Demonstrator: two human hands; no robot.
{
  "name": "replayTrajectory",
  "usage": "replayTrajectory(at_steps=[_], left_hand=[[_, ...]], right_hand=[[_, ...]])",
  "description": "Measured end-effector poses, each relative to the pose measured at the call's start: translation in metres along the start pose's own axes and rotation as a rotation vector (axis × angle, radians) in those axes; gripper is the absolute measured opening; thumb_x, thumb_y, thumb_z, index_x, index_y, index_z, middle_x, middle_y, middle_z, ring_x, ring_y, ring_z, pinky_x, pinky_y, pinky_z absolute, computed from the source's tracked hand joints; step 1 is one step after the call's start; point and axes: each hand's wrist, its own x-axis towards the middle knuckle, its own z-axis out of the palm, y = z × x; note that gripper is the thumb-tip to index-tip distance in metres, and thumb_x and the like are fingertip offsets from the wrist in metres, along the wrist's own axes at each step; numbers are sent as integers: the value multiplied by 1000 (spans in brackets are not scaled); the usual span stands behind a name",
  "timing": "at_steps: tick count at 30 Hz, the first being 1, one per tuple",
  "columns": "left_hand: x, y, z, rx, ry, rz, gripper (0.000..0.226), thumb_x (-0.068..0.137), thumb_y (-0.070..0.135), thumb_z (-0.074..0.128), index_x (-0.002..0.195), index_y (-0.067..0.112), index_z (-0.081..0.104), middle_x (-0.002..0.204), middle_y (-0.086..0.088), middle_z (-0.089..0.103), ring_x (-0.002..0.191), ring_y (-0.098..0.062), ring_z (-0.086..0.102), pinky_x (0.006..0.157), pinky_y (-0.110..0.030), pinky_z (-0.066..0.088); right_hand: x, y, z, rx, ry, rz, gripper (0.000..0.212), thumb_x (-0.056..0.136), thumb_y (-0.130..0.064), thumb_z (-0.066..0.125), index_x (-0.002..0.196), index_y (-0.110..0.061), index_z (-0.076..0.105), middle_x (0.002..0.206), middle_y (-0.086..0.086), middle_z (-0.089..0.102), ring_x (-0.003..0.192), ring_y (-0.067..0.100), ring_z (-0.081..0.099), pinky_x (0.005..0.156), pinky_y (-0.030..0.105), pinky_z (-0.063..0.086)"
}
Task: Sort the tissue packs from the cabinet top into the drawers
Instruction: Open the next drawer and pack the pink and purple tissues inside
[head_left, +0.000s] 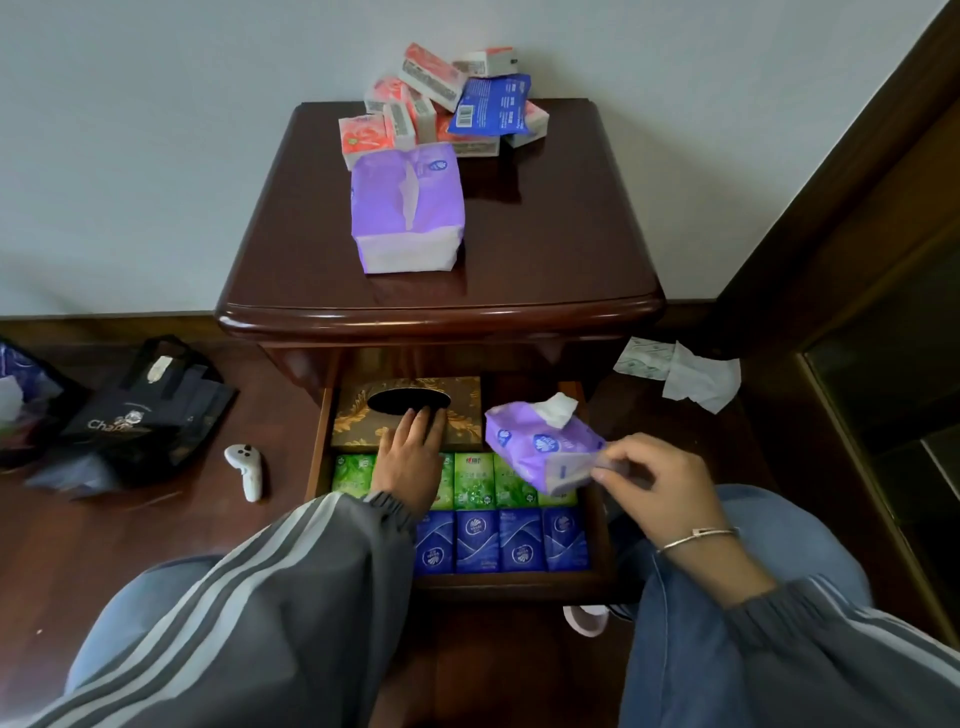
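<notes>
A dark wooden cabinet (545, 249) carries a large purple tissue pack (405, 213), a pile of several red packs (410, 111) and a blue pack (491, 104) at the back. Its open drawer (600, 519) holds a gold tissue box (467, 402), a row of green packs (475, 480) and a row of blue packs (498, 540). My left hand (410, 452) rests flat on the gold box's front edge. My right hand (660, 483) pinches the end of a small purple tissue pack (540, 449), held tilted over the drawer's right side.
On the wooden floor to the left lie a black bag (150, 410) and a white controller (247, 470). Crumpled white papers (685, 376) lie right of the cabinet. A dark wooden frame (857, 218) rises at the right. My knees flank the drawer.
</notes>
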Motion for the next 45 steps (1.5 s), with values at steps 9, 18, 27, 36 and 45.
replayTrajectory(at_steps=[9, 18, 27, 36, 45], left_hand=[[-73, -59, -42, -275, 180, -245, 66, 88, 17, 57, 147, 7, 30, 152, -12, 32, 143, -28, 25, 116, -40, 20], [-82, -72, -18, -616, -16, -578, 49, 92, 9, 45, 139, 1, 34, 132, -26, 47, 114, -42, 52, 88, -41, 42], [-74, -75, -18, -591, 22, -625, 36, 91, 12, 44, 127, 5, 46, 122, -23, 57, 107, -41, 56, 80, -37, 41], [-73, -77, -14, -585, 22, -625, 33, 90, 15, 47, 123, 8, 47, 118, -20, 58, 100, -39, 58, 72, -32, 36], [-72, -80, -10, -608, 46, -636, 38, 90, 17, 50, 127, 8, 48, 119, -20, 59, 104, -39, 58, 74, -33, 38]], right_hand=[[43, -16, 70, -482, -104, -125, 14, 84, -13, 59, 73, -6, 64, 81, 11, 65, 89, 29, 60, 61, 38, 49], [54, -2, 75, -750, -31, 63, 10, 82, -7, 57, 75, -5, 63, 81, 13, 64, 81, 32, 62, 53, 35, 47], [67, 37, 117, -820, -227, 142, 28, 94, -15, 39, 106, -6, 64, 108, 11, 64, 103, 27, 60, 75, 33, 50], [76, 56, 136, -807, -327, 137, 29, 93, -12, 38, 107, -7, 63, 109, 12, 66, 107, 26, 59, 85, 35, 46], [70, 51, 126, -681, -227, 122, 32, 97, -22, 38, 116, -9, 60, 114, 11, 65, 109, 27, 58, 91, 34, 42]])
